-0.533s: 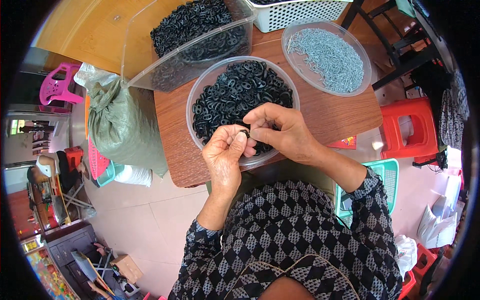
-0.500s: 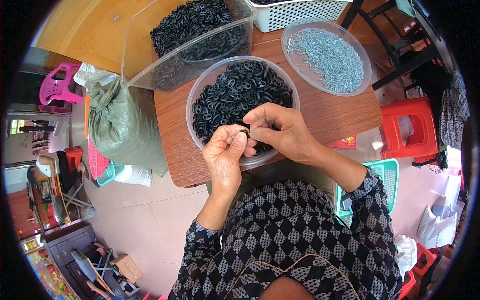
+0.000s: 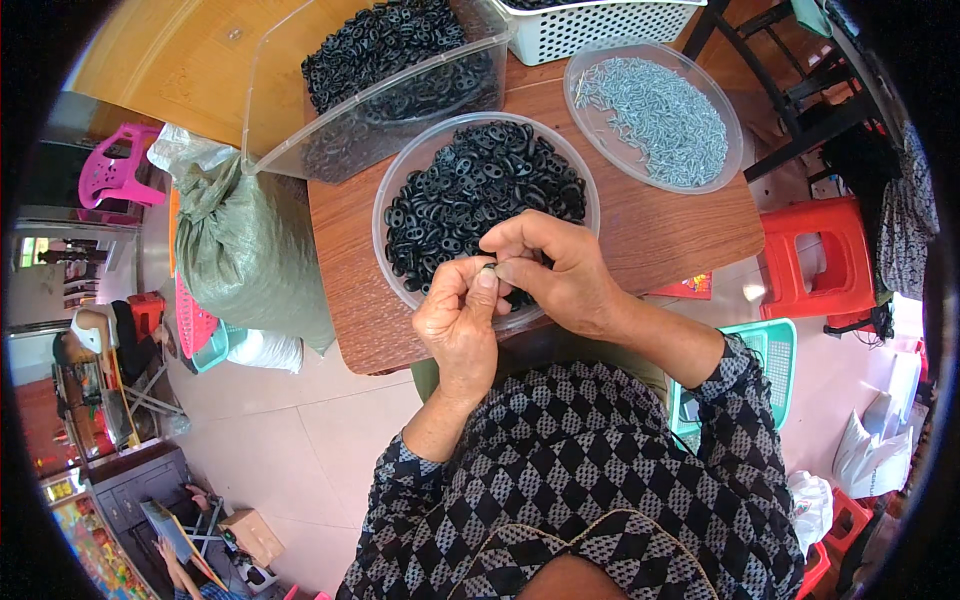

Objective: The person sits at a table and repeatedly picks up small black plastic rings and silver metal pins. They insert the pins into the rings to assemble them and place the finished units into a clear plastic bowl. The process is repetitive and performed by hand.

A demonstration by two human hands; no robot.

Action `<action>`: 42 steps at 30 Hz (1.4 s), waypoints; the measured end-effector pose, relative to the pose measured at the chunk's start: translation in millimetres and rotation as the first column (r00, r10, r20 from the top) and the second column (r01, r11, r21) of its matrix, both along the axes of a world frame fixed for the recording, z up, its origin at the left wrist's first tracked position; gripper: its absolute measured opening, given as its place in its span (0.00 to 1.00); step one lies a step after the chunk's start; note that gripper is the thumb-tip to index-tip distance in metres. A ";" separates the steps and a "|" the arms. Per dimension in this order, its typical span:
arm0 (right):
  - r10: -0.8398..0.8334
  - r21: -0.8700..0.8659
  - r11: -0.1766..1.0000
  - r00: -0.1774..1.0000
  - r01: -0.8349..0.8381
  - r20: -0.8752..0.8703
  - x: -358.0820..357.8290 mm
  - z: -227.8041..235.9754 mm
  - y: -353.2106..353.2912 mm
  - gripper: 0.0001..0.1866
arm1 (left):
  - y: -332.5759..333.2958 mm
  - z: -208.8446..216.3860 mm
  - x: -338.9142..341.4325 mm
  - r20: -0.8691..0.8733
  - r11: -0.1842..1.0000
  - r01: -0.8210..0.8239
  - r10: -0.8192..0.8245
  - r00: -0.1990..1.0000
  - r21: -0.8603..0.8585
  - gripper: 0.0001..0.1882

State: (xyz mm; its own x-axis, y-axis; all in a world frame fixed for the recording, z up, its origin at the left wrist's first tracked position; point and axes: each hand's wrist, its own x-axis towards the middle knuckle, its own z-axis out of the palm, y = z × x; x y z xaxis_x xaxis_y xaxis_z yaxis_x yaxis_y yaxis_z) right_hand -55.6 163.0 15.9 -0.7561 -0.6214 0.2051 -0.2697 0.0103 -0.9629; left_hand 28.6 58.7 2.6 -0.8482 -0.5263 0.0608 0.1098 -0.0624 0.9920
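Over the near part of a round clear tub [image 3: 384, 235], both hands meet fingertip to fingertip. My left hand [image 3: 460, 330] is closed, thumb and forefinger pinching a small black piece [image 3: 489, 266] that is mostly hidden by the fingers. My right hand [image 3: 562, 272] pinches close against it from the right; whatever its fingertips hold is too small and covered to make out. In the tub under the hands lies a heap of black oval pieces [image 3: 470, 185], many with two holes. To the tub's right, a clear oval tray [image 3: 600, 128] holds many small silvery screws [image 3: 665, 120].
The tubs stand on a brown wooden table [image 3: 665, 235]. A large clear bin [image 3: 262, 110] of black pieces and a white perforated basket [image 3: 600, 32] are behind. A tied green sack [image 3: 255, 250] leans at the left; a red stool [image 3: 820, 255] and green basket [image 3: 775, 375] stand right.
Both hands have shifted slightly; the left one has turned a little, and the black piece shows less between the fingertips. The tubs and tray have stayed put.
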 end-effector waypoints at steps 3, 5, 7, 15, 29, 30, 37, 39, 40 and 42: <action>-0.024 -0.011 1.000 0.999 0.024 -0.020 -0.3 -5.4 -4.9 0.07 | -5.4 1.3 -0.1 -0.016 0.994 0.005 -0.004 1.000 0.111 0.05; -0.033 -0.004 0.999 0.998 0.033 -0.045 -1.4 -5.9 -5.7 0.05 | -8.1 -0.5 -1.2 -0.057 0.986 0.008 0.001 0.998 0.167 0.05; -0.022 0.036 0.999 0.992 0.027 -0.126 -4.2 -3.2 -6.0 0.03 | -8.3 2.3 -1.3 -0.053 0.986 -0.008 0.017 0.998 0.167 0.06; 0.047 0.066 0.997 0.977 -0.034 -0.208 -7.2 -9.1 -12.3 0.07 | -7.0 -1.1 -0.6 -0.112 0.999 -0.048 0.047 0.993 -0.005 0.06; 0.015 0.115 0.993 0.902 0.038 -0.431 -35.2 -1.3 -16.2 0.03 | -48.6 7.2 -3.5 -0.055 0.984 -0.112 0.121 0.991 0.142 0.10; 0.015 0.123 0.991 0.898 0.044 -0.440 -37.0 -4.0 -11.5 0.02 | -50.0 5.4 -1.2 -0.058 0.982 -0.109 0.120 0.991 0.155 0.09; 0.309 0.373 0.927 0.665 -0.050 -0.680 -29.3 -13.8 -10.2 0.07 | -50.9 -2.9 5.8 -0.069 0.976 -0.087 0.102 0.992 0.198 0.06; 0.358 0.411 0.910 0.622 -0.063 -0.696 -29.3 -11.5 -14.3 0.07 | -52.2 -3.2 7.0 -0.073 0.974 -0.099 0.115 0.991 0.202 0.06; 0.376 0.421 0.904 0.611 -0.076 -0.697 -29.4 -11.2 -17.4 0.07 | -53.1 -3.5 8.2 -0.074 0.975 -0.107 0.124 0.990 0.196 0.06; 0.419 0.457 0.885 0.592 -0.095 -0.689 -27.5 -10.5 -22.9 0.07 | -53.3 -2.9 8.8 -0.076 0.974 -0.112 0.129 0.989 0.195 0.07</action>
State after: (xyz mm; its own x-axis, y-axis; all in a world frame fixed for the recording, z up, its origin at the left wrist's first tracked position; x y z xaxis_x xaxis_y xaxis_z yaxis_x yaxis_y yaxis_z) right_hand -83.0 140.1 5.4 -0.2245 -0.9085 0.3525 -0.9313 0.0935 -0.3521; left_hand 37.4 5.5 -0.3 -0.7739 -0.6330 0.0210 0.2139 -0.2300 0.9494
